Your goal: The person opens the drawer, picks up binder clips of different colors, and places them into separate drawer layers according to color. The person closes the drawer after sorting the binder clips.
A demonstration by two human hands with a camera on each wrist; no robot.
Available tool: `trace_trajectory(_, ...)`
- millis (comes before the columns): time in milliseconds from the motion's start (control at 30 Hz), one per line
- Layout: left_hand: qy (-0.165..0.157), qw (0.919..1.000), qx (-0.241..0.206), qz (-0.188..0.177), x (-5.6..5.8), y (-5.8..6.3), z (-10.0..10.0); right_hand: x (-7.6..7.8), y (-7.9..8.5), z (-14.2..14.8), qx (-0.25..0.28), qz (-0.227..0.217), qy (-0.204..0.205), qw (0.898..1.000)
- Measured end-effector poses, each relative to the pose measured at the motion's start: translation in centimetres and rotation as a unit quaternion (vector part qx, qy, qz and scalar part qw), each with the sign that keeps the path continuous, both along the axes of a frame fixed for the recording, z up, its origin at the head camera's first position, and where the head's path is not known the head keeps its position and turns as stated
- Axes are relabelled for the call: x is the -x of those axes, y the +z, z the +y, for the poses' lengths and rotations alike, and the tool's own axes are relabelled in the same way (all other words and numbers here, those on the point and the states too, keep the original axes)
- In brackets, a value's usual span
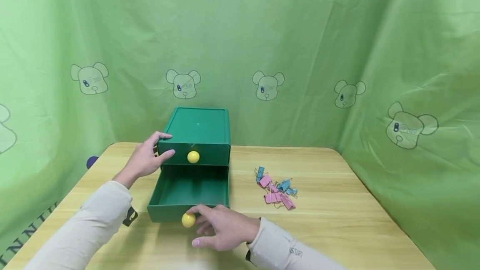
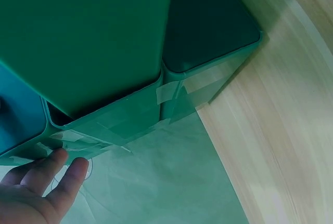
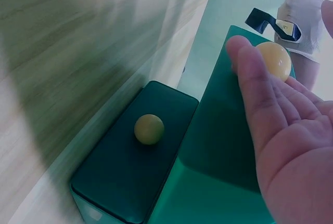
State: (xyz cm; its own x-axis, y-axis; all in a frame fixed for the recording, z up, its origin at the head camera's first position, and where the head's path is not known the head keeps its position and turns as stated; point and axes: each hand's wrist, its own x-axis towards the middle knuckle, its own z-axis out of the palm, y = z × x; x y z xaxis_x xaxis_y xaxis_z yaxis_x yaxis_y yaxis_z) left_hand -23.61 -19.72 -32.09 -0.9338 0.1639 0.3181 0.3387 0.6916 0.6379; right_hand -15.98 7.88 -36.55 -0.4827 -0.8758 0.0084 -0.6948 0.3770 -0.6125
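A green drawer cabinet [image 1: 197,125] stands on the table with yellow ball knobs on its drawers. Its top drawer [image 1: 211,154] is closed; the drawer below [image 1: 187,184] is pulled out, and nothing lies inside it. My left hand [image 1: 150,153] rests on the cabinet's upper left corner, thumb at the front and fingers by the top and side. At the pulled-out drawer's knob [image 1: 188,220], my right index finger touches the ball while the thumb of the right hand [image 1: 228,228] stays apart. In the right wrist view, another knob [image 3: 149,129] sits on a closed drawer face.
Several pink and blue binder clips [image 1: 273,197] lie in a loose pile right of the cabinet. The wooden table [image 1: 330,220] ends before a green printed curtain [image 1: 300,32] at the back and sides. Clear tape [image 2: 135,115] runs along the cabinet's edge.
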Motion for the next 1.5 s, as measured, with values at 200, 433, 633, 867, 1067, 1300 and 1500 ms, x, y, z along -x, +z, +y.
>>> trace_trajectory(200,-0.004,1.0000,-0.007,-0.002,-0.01,0.14,0.01,0.02,0.08,-0.04,0.001,-0.004,0.005,1.000)
trace_trajectory(433,-0.009,0.9999,-0.007,-0.001,0.00,0.10,0.05,-0.11,0.10,-0.01,-0.002,-0.006,0.011,1.000)
trace_trajectory(633,-0.011,0.9999,-0.011,-0.003,-0.11,0.15,0.09,-0.11,0.07,0.04,0.002,-0.004,0.016,1.000)
trace_trajectory(867,-0.007,0.9999,-0.011,-0.006,-0.05,0.17,0.03,-0.16,0.18,-0.02,-0.001,-0.011,0.012,1.000)
trace_trajectory(1067,-0.003,1.0000,-0.008,-0.004,-0.02,0.06,0.01,-0.18,0.25,-0.05,-0.006,-0.010,0.009,1.000)
trace_trajectory(1300,-0.004,1.0000,-0.008,-0.002,0.04,0.13,0.07,-0.17,0.45,0.19,-0.003,-0.010,0.009,1.000)
trace_trajectory(1500,-0.005,1.0000,-0.005,-0.003,-0.10,0.14,0.06,-0.28,0.86,0.67,-0.008,-0.012,0.009,1.000)
